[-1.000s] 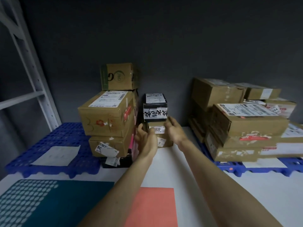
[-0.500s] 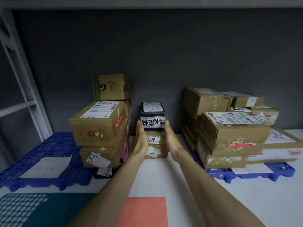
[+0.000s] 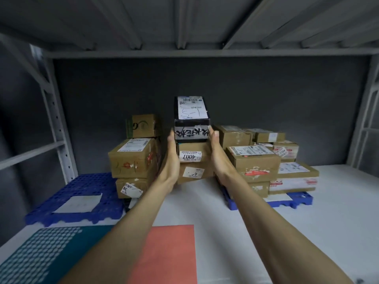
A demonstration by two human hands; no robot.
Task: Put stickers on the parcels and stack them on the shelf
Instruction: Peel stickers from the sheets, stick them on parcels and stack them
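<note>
A black parcel (image 3: 191,119) with a white label on top and black script on its front sits on a brown parcel labelled 4007 (image 3: 193,149), with another brown parcel (image 3: 192,173) under it. My left hand (image 3: 171,160) presses flat against the left side of this small stack. My right hand (image 3: 217,154) presses against its right side. The stack sits slightly tilted between my palms, above the white shelf board (image 3: 307,222). My fingers behind the parcels are hidden.
A pile of brown parcels (image 3: 133,158) stands at the left on a blue pallet (image 3: 82,187), another pile (image 3: 254,160) at the right on a second pallet (image 3: 297,199). A red sheet (image 3: 168,253) and teal mat (image 3: 51,249) lie in front. The upper shelf's beam (image 3: 184,52) runs overhead.
My hands have closed in on both sides of the middle stack and raised it, and it has come closer. The view has tipped upward, showing the shelf above.
</note>
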